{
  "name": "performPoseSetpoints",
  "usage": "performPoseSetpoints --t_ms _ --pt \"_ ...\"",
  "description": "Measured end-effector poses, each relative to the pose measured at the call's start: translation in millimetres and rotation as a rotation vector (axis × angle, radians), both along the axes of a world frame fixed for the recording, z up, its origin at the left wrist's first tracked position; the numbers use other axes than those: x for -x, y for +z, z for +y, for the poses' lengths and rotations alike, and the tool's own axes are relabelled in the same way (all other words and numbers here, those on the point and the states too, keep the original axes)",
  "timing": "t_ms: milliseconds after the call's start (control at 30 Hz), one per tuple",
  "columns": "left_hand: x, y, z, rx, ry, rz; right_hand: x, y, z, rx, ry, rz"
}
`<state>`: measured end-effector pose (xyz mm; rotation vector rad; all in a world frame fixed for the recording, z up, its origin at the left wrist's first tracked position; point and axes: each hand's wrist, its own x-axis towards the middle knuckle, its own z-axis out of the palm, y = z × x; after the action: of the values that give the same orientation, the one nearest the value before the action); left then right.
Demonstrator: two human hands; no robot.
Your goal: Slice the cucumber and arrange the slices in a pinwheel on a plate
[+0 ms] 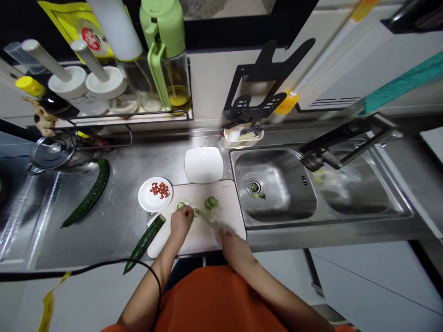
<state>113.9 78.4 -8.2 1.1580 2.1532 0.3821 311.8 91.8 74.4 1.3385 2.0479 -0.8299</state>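
Note:
Over the white cutting board [221, 230], my left hand [181, 223] is closed in a pinch at a thin cucumber slice [195, 212]. Another slice [180, 205] lies just behind those fingers. My right hand [237, 249] is closed round the handle end of a knife [210, 224], whose pale blade points left toward the pinched slice and is hard to make out against the board. A small pile of cucumber slices [211, 202] rests on the board's far part. Left of my left hand, a cut length of cucumber [144, 243] lies across the board's left edge.
A plate of chopped red bits [159, 190] and a white square dish [204, 164] stand behind the board. A whole cucumber [90, 193] lies left. At right is a double sink [277, 184] with a faucet [341, 143]. A black cable [104, 263] crosses my left forearm.

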Motion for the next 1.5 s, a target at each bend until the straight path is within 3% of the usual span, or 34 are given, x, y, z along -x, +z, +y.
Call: performPoseSetpoints --t_ms 700,1000,1167,1367,1500 --pt "2 -3.5 1 0.028 0.019 -0.023 11 8.7 4 -0.017 0.038 -0.034" --pt "1 -1.6 3 0.05 0.039 -0.039 13 1.3 3 -0.028 0.03 -0.031" --pt "0 0.8 4 0.059 0.046 -0.05 7 5.5 3 0.04 -0.002 -0.045" --pt "2 -0.4 -1 -0.041 0.044 -0.08 -13 6.6 1 0.117 -0.039 -0.038" --pt "14 -0.1 -4 -0.098 0.093 0.012 -18 3.6 0 0.139 -0.061 -0.02"
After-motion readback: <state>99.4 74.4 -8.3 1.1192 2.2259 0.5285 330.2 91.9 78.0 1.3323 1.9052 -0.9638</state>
